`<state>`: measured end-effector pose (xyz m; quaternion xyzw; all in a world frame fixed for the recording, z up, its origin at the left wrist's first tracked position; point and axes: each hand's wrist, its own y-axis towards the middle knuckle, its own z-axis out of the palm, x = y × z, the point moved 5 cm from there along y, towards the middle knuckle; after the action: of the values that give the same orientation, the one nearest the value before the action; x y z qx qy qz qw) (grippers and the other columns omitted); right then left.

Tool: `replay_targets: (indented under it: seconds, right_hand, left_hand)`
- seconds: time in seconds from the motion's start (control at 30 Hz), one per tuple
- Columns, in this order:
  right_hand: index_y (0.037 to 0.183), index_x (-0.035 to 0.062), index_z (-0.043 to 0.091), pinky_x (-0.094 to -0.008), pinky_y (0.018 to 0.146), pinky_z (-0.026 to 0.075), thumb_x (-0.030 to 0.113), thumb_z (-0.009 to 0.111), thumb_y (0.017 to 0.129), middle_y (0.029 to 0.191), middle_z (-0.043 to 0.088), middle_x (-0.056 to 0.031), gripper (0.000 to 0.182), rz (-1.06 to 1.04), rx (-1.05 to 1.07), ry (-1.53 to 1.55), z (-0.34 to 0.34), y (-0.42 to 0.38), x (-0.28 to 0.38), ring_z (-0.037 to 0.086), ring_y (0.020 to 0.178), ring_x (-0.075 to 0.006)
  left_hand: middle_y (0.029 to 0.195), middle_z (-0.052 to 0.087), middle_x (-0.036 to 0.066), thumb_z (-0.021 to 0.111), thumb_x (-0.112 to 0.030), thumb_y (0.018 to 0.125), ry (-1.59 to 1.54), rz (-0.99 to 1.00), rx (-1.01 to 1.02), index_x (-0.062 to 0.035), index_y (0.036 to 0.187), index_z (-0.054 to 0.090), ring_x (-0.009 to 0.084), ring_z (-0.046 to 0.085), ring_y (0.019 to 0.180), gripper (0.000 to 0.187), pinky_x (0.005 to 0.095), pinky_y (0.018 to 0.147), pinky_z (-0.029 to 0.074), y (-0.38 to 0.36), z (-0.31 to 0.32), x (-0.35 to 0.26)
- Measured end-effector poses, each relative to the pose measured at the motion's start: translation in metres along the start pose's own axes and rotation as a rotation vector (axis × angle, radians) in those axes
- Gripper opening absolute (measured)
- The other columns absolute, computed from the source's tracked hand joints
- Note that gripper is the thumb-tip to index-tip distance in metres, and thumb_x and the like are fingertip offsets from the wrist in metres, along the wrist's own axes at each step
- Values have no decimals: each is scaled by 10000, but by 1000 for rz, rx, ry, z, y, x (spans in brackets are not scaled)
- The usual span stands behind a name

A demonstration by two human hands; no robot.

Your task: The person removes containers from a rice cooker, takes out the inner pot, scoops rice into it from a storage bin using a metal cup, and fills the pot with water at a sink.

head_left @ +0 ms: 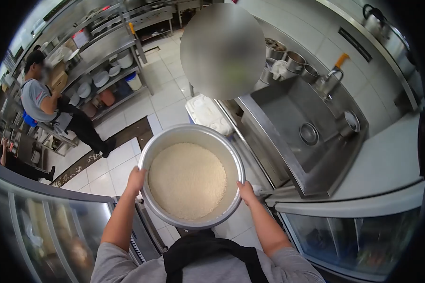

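Observation:
A large round metal pot point(239, 162) is held out in front of my chest, above the tiled floor. Pale grains that look like rice point(188, 181) fill its lower part. My left hand point(136, 180) grips the pot at its left side, with the fingers closed on the rim. On the right side, my right hand point(246, 192) is closed on the rim in the same way.
A steel sink point(288, 137) with a small pot in it lies to the right. A white container point(208, 114) stands beyond my pot. At the left a person point(42, 104) is beside shelves point(115, 80). Glass-doored cases flank me, left point(61, 226) and right point(354, 240).

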<state>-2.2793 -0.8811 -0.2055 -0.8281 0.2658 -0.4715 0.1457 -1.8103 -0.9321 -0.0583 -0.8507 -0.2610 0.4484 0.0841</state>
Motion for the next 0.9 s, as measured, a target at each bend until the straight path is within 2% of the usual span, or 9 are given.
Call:
replay_targets:
  seconds: [0.07, 0.13, 0.23, 0.37, 0.47, 0.57, 0.77, 0.83, 0.9]
  right_hand:
    - [1059, -92, 524, -377, 755, 490, 287, 573, 904, 965, 632, -211, 412, 25, 117, 328, -14, 7, 17, 624, 911, -273]
    - [1071, -83, 528, -332, 729, 490, 232, 555, 917, 947, 633, -146, 352, 39, 100, 537, -68, -27, 73, 608, 860, -194]
    - [1092, -61, 537, -299, 710, 485, 163, 542, 902, 950, 634, -123, 293, -135, 18, 768, -147, -55, 149, 610, 809, -172]
    - [1082, -49, 541, -279, 711, 481, 98, 514, 892, 958, 635, -106, 242, -316, -75, 794, -204, -65, 196, 612, 810, -155]
    - [1060, -50, 540, -285, 731, 473, 61, 501, 891, 956, 630, -97, 206, -364, -129, 790, -231, -49, 182, 601, 801, -150]
    - [1015, -28, 548, -274, 731, 460, 38, 522, 871, 922, 623, -82, 161, -371, -302, 756, -261, -26, 154, 584, 793, -129]
    - [961, -18, 566, -263, 699, 457, 48, 546, 849, 863, 625, -69, 132, -286, -443, 759, -287, -32, 117, 578, 764, -121]
    - [958, -16, 568, -262, 690, 457, 52, 551, 843, 859, 626, -69, 135, -249, -508, 756, -289, -36, 99, 577, 760, -119]
    - [982, -21, 571, -275, 674, 464, 56, 563, 825, 867, 629, -81, 175, -187, -545, 765, -287, -42, 78, 583, 756, -134]
  left_hand:
    - [951, 620, 237, 533, -230, 837, -26, 100, -24, 84, 1045, 557, 306, 602, 869, 378, 388, 782, 470, -9, -19, -57]
    - [925, 627, 214, 537, -228, 841, -44, 209, -34, 82, 1025, 565, 282, 604, 823, 362, 376, 748, 477, -16, -36, -102]
    - [865, 629, 101, 530, -183, 862, -314, 160, 156, 58, 993, 578, 172, 593, 733, 278, 311, 658, 474, -29, -33, -141]
    - [829, 615, 44, 538, -159, 859, -515, 196, 115, 6, 969, 585, 124, 570, 713, 204, 269, 650, 459, -21, -8, -162]
    - [811, 602, 33, 545, -164, 856, -444, 329, 81, -1, 964, 584, 116, 556, 710, 199, 266, 646, 451, -20, 26, -196]
    - [833, 600, 34, 551, -119, 847, -423, 373, 110, -5, 989, 577, 117, 556, 732, 184, 273, 674, 456, 3, 72, -220]
    - [888, 621, 57, 543, -50, 818, -432, 389, 323, -3, 1045, 557, 137, 585, 789, 231, 281, 714, 468, 17, 128, -249]
    - [940, 622, 63, 545, -49, 796, -484, 288, 428, 8, 1073, 555, 152, 569, 859, 283, 296, 785, 441, 12, 142, -256]
    - [938, 622, 65, 529, -35, 787, -480, 297, 505, 7, 1074, 553, 155, 571, 863, 291, 296, 786, 441, 16, 160, -265]
